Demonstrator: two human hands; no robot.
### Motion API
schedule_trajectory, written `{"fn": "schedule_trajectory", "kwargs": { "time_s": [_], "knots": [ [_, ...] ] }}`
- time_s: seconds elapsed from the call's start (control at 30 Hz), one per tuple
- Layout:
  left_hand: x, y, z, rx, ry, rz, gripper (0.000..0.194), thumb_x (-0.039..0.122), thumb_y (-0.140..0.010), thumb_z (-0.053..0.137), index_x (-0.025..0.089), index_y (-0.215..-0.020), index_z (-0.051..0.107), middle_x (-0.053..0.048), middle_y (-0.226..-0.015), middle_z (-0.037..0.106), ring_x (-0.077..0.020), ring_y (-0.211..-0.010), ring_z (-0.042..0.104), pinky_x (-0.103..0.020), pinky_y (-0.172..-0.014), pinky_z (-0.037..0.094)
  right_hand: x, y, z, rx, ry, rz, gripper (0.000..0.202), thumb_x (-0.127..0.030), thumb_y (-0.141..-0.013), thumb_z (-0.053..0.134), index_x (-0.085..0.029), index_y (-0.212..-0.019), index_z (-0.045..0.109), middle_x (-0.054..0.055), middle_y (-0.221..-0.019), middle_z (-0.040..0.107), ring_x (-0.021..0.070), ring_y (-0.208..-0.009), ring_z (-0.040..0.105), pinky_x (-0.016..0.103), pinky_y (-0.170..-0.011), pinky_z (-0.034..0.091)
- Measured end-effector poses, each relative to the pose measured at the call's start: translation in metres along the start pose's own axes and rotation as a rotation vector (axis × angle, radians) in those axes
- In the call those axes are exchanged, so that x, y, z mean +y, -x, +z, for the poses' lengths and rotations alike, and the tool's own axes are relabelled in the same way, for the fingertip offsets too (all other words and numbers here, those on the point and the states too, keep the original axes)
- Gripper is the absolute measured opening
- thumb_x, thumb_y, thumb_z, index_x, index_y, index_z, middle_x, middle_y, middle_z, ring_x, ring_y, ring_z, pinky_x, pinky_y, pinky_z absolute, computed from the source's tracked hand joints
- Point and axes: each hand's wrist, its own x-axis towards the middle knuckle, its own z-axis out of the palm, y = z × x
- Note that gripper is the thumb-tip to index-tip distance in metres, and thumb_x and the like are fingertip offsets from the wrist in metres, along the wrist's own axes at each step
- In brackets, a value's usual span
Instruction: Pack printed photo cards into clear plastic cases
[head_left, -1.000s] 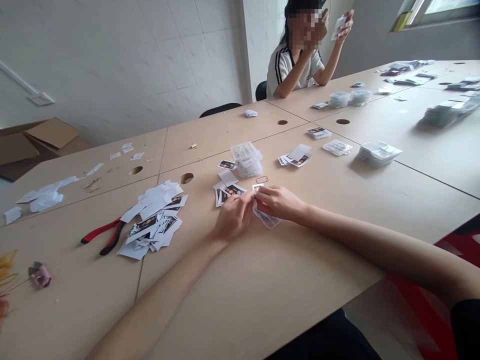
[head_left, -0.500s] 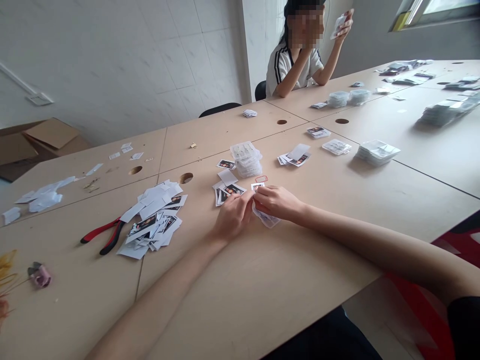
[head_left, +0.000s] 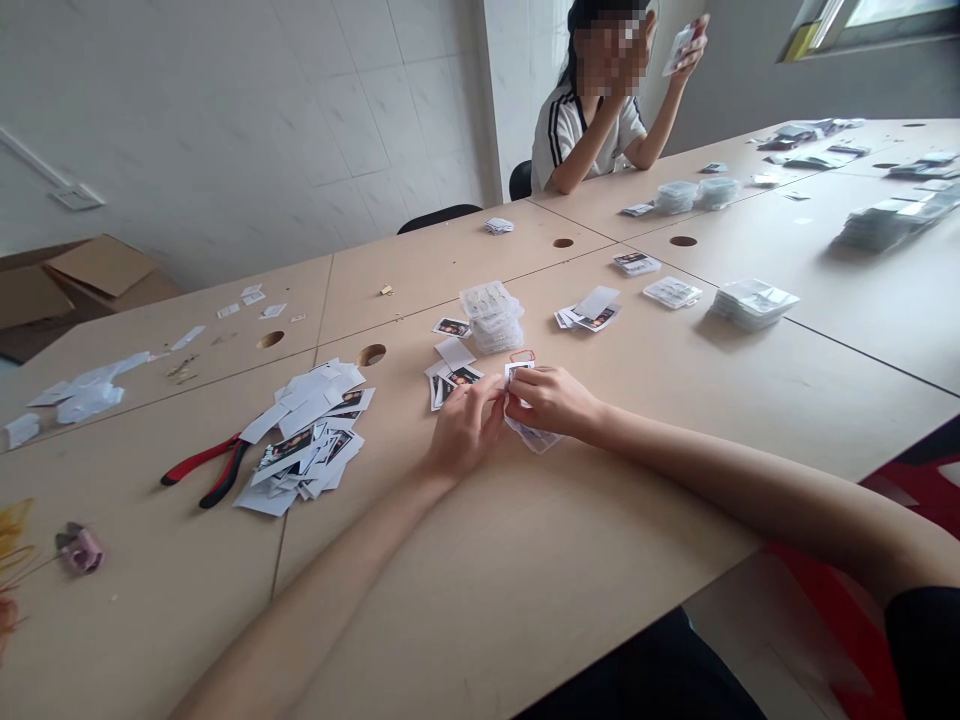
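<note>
My right hand (head_left: 553,402) is closed in a pinch on a small printed card (head_left: 517,370), whose top edge sticks out above the fingers. Against its fingertips rest those of my left hand (head_left: 461,432), also pinched; what they hold is hidden. Under the right hand a clear plastic case (head_left: 541,440) lies on the table, partly covered. Just beyond the fingers is a small red-outlined piece (head_left: 523,355). A stack of clear plastic cases (head_left: 495,318) stands behind, and loose printed cards (head_left: 452,352) lie by the left hand.
A heap of cards (head_left: 307,450) lies to the left, beside red-and-black pliers (head_left: 217,468). More cards (head_left: 589,310) and flat cases (head_left: 754,302) are on the right. Across the table (head_left: 450,600) a person (head_left: 592,135) sits holding a clear case. Round holes (head_left: 373,355) pierce the tabletop.
My left hand's fingers have lifted and shifted slightly at the card. The right hand has moved only a little, and more of the card's top shows now.
</note>
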Motion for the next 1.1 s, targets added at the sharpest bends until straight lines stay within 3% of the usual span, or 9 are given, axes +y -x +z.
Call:
{"fn": "schedule_trajectory", "kwargs": {
  "time_s": [0.13, 0.27, 0.37, 0.6, 0.87, 1.1],
  "knots": [
    [0.002, -0.002, -0.003, 0.019, 0.077, -0.164, 0.034, 0.018, -0.075, 0.055, 0.019, -0.105, 0.04, -0.003, -0.078, 0.068, -0.0146, -0.077, 0.064, -0.028, -0.073, 0.047, -0.003, 0.001, -0.005, 0.037, -0.078, 0.079, 0.017, -0.015, -0.078, 0.042, -0.013, -0.066, 0.053, 0.002, -0.061, 0.053, 0.0089, -0.051, 0.043, 0.022, -0.049, 0.034],
    [0.002, -0.005, -0.006, 0.006, 0.194, -0.343, 0.035, 0.022, -0.073, 0.058, 0.019, -0.103, 0.041, -0.002, -0.076, 0.068, -0.0139, -0.073, 0.064, -0.03, -0.074, 0.048, -0.005, 0.001, -0.009, 0.076, -0.177, 0.187, 0.01, -0.017, -0.08, 0.045, -0.012, -0.081, 0.054, 0.007, -0.079, 0.058, 0.0113, -0.064, 0.051, 0.023, -0.054, 0.04],
    [0.003, -0.006, -0.008, 0.026, 0.237, -0.42, 0.036, 0.025, -0.071, 0.06, 0.019, -0.102, 0.042, -0.002, -0.075, 0.068, -0.0146, -0.072, 0.064, -0.032, -0.075, 0.048, -0.003, 0.003, -0.007, 0.088, -0.195, 0.159, 0.013, -0.017, -0.081, 0.045, -0.013, -0.09, 0.054, 0.008, -0.086, 0.059, 0.0133, -0.072, 0.054, 0.024, -0.059, 0.042],
    [0.01, -0.006, -0.008, 0.021, 0.241, -0.401, 0.032, 0.027, -0.072, 0.059, 0.02, -0.099, 0.044, -0.001, -0.076, 0.069, -0.0166, -0.077, 0.065, -0.03, -0.072, 0.049, 0.0, 0.006, -0.001, 0.082, -0.125, 0.082, 0.017, -0.014, -0.084, 0.04, -0.012, -0.087, 0.057, 0.006, -0.078, 0.06, 0.0114, -0.066, 0.053, 0.023, -0.056, 0.039],
    [0.01, -0.007, -0.008, 0.012, 0.234, -0.397, 0.032, 0.026, -0.072, 0.06, 0.02, -0.099, 0.045, -0.002, -0.079, 0.069, -0.0161, -0.079, 0.065, -0.026, -0.069, 0.05, -0.002, 0.003, -0.012, -0.078, 0.0, -0.014, 0.02, -0.012, -0.085, 0.038, -0.01, -0.078, 0.056, 0.005, -0.072, 0.056, 0.0095, -0.058, 0.047, 0.023, -0.05, 0.032],
    [0.01, -0.007, -0.007, 0.005, 0.216, -0.393, 0.029, 0.026, -0.073, 0.058, 0.021, -0.099, 0.045, -0.002, -0.084, 0.068, -0.0155, -0.076, 0.065, -0.023, -0.064, 0.05, -0.004, 0.003, -0.013, -0.068, 0.008, 0.055, 0.022, -0.012, -0.085, 0.037, -0.012, -0.069, 0.053, 0.001, -0.063, 0.049, 0.0069, -0.051, 0.037, 0.023, -0.046, 0.024]
  ]
}}
